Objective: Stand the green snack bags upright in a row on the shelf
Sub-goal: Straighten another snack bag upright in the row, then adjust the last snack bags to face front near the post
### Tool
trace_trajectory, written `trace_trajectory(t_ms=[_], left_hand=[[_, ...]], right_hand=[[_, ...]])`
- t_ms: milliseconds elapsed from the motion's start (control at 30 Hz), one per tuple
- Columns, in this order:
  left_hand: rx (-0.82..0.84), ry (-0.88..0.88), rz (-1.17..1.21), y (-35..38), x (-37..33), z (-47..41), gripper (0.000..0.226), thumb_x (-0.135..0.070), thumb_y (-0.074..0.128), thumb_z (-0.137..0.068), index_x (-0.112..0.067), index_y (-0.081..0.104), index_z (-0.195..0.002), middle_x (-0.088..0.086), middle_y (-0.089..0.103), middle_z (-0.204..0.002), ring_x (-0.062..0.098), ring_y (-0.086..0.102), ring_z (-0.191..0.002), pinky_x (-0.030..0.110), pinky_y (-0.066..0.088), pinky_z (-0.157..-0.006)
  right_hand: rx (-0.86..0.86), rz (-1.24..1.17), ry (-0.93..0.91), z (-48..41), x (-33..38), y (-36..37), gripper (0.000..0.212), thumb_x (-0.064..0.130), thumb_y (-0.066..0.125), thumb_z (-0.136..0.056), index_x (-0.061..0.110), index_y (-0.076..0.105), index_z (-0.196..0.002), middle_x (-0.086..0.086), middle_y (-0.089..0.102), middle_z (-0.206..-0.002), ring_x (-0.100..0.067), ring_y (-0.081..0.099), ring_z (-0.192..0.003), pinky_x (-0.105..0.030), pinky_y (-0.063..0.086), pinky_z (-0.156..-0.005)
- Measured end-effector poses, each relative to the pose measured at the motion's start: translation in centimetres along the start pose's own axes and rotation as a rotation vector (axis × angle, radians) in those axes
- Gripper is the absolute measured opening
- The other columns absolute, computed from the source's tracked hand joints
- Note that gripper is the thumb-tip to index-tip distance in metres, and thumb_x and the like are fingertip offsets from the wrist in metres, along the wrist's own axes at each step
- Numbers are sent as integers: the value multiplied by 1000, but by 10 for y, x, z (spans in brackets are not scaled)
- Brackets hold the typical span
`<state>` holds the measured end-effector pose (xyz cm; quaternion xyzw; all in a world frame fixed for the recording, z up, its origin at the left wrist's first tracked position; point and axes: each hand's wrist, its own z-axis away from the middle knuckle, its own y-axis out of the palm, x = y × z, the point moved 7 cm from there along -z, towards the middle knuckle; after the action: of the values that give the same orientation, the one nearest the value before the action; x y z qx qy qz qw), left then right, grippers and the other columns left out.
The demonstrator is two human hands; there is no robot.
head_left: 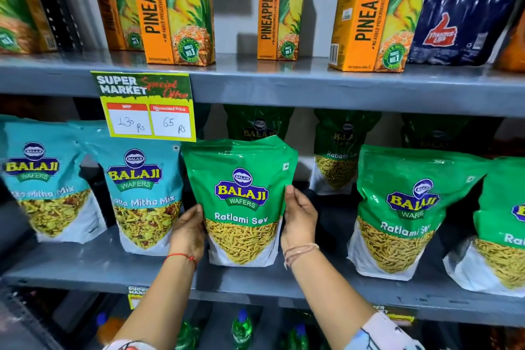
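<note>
Between both hands' grip, green bag (241, 202) stands at shelf edge (255, 281).

Green bag (241, 202) at the middle shelf's front edge reads "BALAJI WAFERS, Ratlami Sev", same print on the green bag to its right (403, 213). The teal bags (145, 196) toward the left end say "BALAJI WAFERS ... Mitha Mix". Yellow price tag (147, 106) hanging off the upper shelf's front edge: "SUPER MARKET Special Offer", 130 Rs, discounted 65 Rs. Juice cartons (176, 8) up top say "PINEAPPLE".
</note>
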<state>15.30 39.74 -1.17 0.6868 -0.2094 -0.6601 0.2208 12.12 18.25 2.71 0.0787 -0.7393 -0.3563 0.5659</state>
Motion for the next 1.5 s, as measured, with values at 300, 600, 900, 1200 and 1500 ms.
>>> trace_trajectory(t_ms=[300,600,900,1200,1500], left_hand=[[-232,-14,-74,-8,17,-10,26,-3,38,-96,-12,56,-79,-13,69,-47,-1,66,-46,12,53,-46],[-345,162,-222,-39,2,34,24,-33,40,-96,-23,58,-84,-12,71,-74,-9,66,-62,8,53,-62],[-234,202,-532,93,97,120,28,-21,60,-86,-14,62,-59,-11,66,-48,18,59,-60,25,50,-62],[500,-278,-649,212,201,79,96,-12,80,-57,-13,30,-139,1,43,-141,16,40,-130,34,34,-110],[368,-239,-597,187,178,73,68,1,78,-54,-13,48,-113,-15,62,-98,6,59,-97,4,49,-68]], right_hand=[[-137,16,-9,-10,3,-11,26,5,57,-86,13,65,-63,8,69,-48,-3,60,-46,-26,51,-58],[151,518,-163,53,16,-60,36,10,63,-83,32,57,-111,16,53,-128,3,48,-119,-1,36,-94],[-164,740,-330,62,123,-260,18,52,61,-76,38,63,-88,-15,64,-103,-7,61,-84,-4,45,-75],[349,761,118,-37,112,-278,73,-9,71,-70,11,35,-130,0,51,-126,-21,44,-123,-24,42,-99],[406,709,193,-31,76,-241,43,-11,62,-77,20,53,-106,-8,59,-116,8,63,-91,-9,49,-81]])
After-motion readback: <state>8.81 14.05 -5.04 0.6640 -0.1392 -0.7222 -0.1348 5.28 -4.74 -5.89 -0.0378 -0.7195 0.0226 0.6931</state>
